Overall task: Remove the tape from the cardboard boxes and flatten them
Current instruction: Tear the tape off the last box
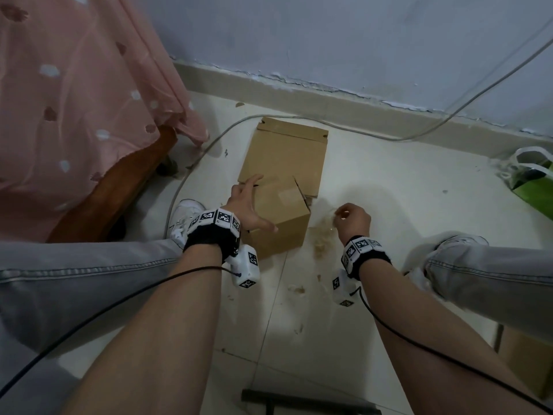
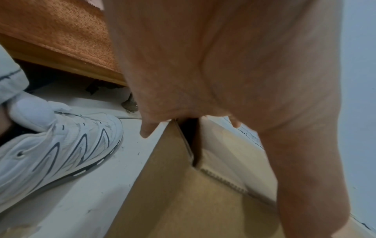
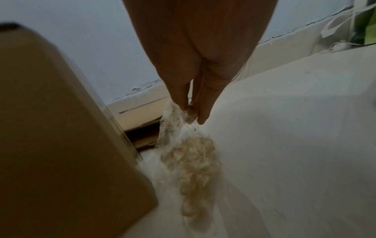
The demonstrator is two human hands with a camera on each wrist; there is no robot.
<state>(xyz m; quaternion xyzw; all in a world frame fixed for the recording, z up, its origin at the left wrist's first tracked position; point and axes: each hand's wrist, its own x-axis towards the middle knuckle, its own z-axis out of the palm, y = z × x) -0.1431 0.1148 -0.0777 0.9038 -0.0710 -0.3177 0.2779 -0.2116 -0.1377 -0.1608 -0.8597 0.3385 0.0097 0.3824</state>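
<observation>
A small brown cardboard box stands on the white floor between my feet, its top flaps loose. Behind it lies a flattened cardboard piece. My left hand rests on the box's left top edge with fingers straight and spread, thumb along the front face; the left wrist view shows the left hand over the box and a gap between flaps. Right of the box, my right hand pinches a crumpled strip of clear tape stuck with cardboard fibres. In the right wrist view the right hand holds the tape, which hangs down beside the box.
A bed with a pink spotted cover fills the left. A grey cable runs along the skirting. A green bag sits at the right, another cardboard box at lower right, tape scraps on the floor, a white shoe near the box.
</observation>
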